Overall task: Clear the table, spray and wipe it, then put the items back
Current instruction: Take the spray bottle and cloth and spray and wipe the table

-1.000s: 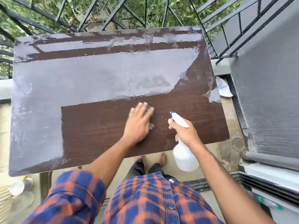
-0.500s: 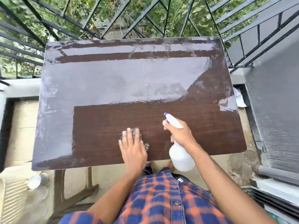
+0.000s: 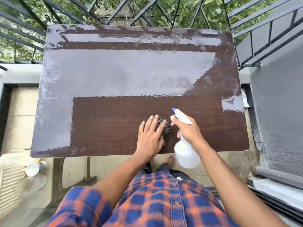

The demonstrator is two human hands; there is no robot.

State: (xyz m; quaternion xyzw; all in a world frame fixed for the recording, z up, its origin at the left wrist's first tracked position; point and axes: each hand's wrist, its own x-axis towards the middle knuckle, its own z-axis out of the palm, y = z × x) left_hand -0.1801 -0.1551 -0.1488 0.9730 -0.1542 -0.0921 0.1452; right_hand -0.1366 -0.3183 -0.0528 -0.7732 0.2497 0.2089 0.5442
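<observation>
A dark brown table (image 3: 114, 122) fills the middle of the head view; its far and left parts shine wet, the near middle strip is matte. My left hand (image 3: 150, 138) lies flat with straight fingers on a small grey cloth (image 3: 164, 128), pressing it to the tabletop near the front edge. My right hand (image 3: 186, 130) grips the neck of a white spray bottle (image 3: 186, 154) with a blue-tipped nozzle. The bottle's body hangs just past the table's front edge.
Black metal railings (image 3: 114, 12) run behind and to the right of the table. A grey wall (image 3: 278, 112) stands on the right. A metal cup (image 3: 35, 167) rests low at the left beside a white slatted surface (image 3: 11, 181). A floor drain (image 3: 249, 155) sits at the table's right corner.
My left hand has slid the cloth across the near strip, first left and toward the front edge, then back right beside the spray bottle. My right hand keeps holding the bottle.
</observation>
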